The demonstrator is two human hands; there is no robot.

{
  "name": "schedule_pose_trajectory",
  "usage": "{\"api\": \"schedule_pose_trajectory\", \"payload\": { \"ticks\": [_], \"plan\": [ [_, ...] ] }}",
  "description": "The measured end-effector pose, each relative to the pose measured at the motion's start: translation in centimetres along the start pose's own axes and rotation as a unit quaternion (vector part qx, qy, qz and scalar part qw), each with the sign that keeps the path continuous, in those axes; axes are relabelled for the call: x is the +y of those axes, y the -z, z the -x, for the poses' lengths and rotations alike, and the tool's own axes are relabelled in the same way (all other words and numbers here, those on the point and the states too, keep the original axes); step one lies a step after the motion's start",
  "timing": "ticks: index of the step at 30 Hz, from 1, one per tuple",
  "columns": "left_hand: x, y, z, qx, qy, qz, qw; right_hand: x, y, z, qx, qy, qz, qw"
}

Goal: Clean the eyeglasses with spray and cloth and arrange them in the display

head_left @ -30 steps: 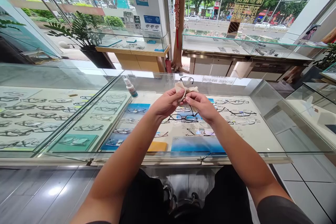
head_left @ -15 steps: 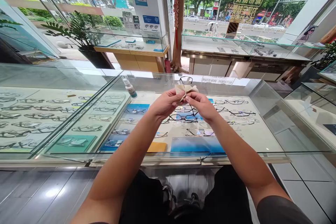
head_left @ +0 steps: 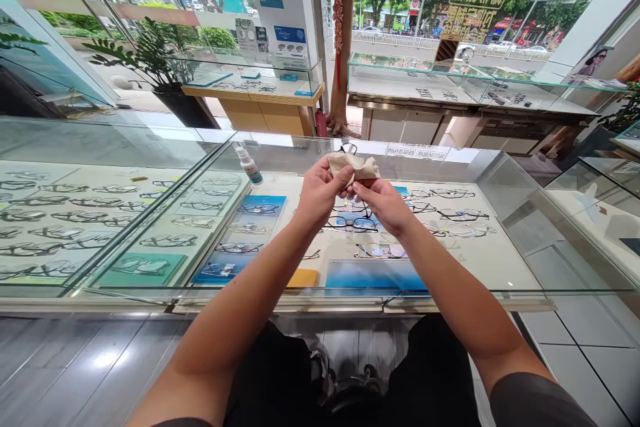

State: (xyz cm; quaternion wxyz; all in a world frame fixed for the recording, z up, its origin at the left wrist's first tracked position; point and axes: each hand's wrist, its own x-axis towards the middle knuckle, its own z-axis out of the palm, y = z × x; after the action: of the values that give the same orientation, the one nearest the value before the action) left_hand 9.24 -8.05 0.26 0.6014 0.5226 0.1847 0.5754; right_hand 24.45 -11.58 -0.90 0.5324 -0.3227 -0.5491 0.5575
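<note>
A beige cleaning cloth (head_left: 367,168) is folded around a pair of dark-rimmed eyeglasses (head_left: 349,147), held above the glass counter. Most of the eyeglasses is hidden by the cloth and fingers; a dark curved part shows above the cloth. My left hand (head_left: 320,192) is closed on the cloth, its thumb pressing the front. Close beside it, my right hand (head_left: 384,204) is closed at the lower edge of the cloth, its thumb and fingers pinching the eyeglasses there. Exactly where each fingertip grips is partly hidden.
Below my hands is a glass display counter (head_left: 500,267) with several rows of eyeglasses inside. A spray bottle (head_left: 249,165) stands on the counter to the left of my hands. Farther off, more showcases (head_left: 410,83) line the window, beside a potted plant (head_left: 173,103).
My left hand has shifted slightly up and its thumb has moved across the cloth. The cloth now spreads wider and covers more of the eyeglasses, whose upper part shows less.
</note>
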Motion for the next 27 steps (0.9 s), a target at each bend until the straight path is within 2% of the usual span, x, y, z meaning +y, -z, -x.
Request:
{"api": "schedule_pose_trajectory", "payload": {
  "ticks": [6, 10, 14, 19, 22, 27],
  "plan": [
    [-0.5, -0.4, -0.1, 0.078, -0.010, 0.005, 0.997, 0.6, -0.6, -0.1, -0.021, -0.004, 0.019, 1.000],
    [-0.3, 0.4, -0.7, 0.044, 0.021, 0.026, 0.998, 0.0, -0.6, 0.0, -0.041, 0.004, 0.023, 0.999],
    [0.3, 1.0, -0.9, -0.006, 0.039, 0.055, 0.998, -0.4, 0.2, 0.1, 0.003, 0.008, 0.024, 1.000],
    [0.6, 0.6, -0.5, -0.042, 0.070, 0.061, 0.995, 0.1, 0.8, -0.1, 0.041, 0.001, 0.010, 0.999],
    [0.2, 0.3, -0.4, -0.031, 0.059, 0.050, 0.996, 0.5, 0.3, -0.2, 0.040, -0.006, 0.003, 0.999],
    [-0.4, 0.5, -0.7, 0.036, 0.051, 0.043, 0.997, 0.9, -1.0, 0.0, 0.029, -0.001, 0.037, 0.999]
  ]
}}
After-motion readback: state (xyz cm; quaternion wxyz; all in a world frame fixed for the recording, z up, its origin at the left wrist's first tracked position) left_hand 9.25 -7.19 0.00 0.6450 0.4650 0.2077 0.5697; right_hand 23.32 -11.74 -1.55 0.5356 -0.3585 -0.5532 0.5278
